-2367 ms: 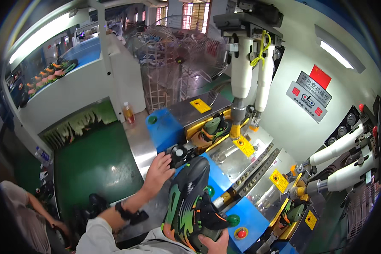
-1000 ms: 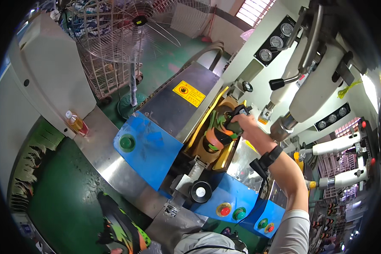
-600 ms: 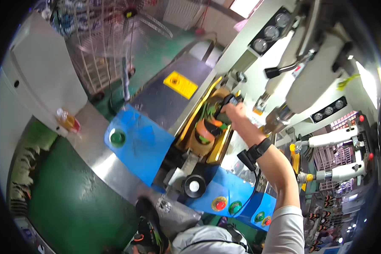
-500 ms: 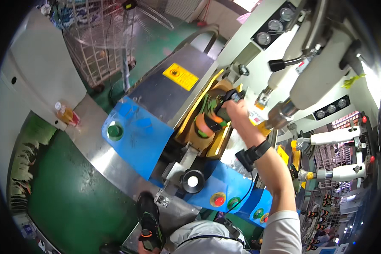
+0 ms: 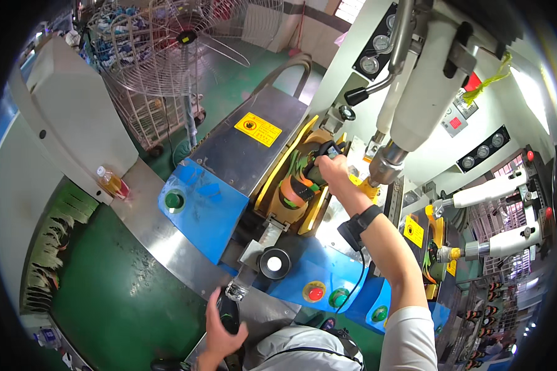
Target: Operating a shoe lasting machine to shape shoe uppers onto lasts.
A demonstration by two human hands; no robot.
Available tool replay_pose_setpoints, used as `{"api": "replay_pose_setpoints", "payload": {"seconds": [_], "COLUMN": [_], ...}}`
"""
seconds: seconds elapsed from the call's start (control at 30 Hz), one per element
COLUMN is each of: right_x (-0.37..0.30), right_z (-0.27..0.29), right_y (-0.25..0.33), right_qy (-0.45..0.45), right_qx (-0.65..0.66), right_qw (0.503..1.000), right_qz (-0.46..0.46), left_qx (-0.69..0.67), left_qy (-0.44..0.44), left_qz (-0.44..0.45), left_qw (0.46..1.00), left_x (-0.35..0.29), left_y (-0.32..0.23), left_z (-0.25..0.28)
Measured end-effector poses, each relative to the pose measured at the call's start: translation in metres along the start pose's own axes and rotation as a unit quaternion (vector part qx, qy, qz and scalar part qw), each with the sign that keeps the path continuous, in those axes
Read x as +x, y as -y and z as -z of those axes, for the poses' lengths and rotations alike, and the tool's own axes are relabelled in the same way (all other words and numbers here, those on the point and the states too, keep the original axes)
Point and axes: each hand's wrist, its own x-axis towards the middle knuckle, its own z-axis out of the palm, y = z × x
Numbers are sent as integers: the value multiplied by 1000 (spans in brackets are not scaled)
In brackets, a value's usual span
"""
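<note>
The right hand (image 5: pixel 334 171) grips the top of the orange-and-green sneaker (image 5: pixel 297 188), which lies long-ways between yellow side plates (image 5: pixel 317 213), toe toward the person. Farther away, the left hand (image 5: pixel 219 337) spreads around a dark shoe (image 5: pixel 229 318); I cannot tell if it grips.

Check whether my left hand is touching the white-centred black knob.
Apart: the head view shows your left hand below the white-centred black knob, with a plain gap between them.

A shoe (image 5: pixel 296 187) was held in the yellow-sided cradle (image 5: pixel 314 213) near the centre; a bottle (image 5: pixel 112 184) was carried by the steel ledge (image 5: pixel 167 246) at nine o'clock.
</note>
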Motion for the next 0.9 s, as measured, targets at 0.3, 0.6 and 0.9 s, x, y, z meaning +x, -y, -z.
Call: {"api": "replay_pose_setpoints", "payload": {"seconds": [0.3, 0.6, 0.9], "right_x": [-168, -175, -115], "right_z": [-15, -58, -21], "right_y": [-20, -40, -21], "right_qy": [216, 360, 17], "right_qx": [-56, -206, 51], "right_qw": [825, 766, 952], "right_qz": [519, 491, 301], "left_qx": [141, 176, 141], "left_qy": [98, 95, 39], "left_qz": [26, 43, 53], "left_qw": [985, 979, 988], "left_x": [82, 61, 54], "left_y": [1, -2, 9], "left_z": [-35, -22, -25]}}
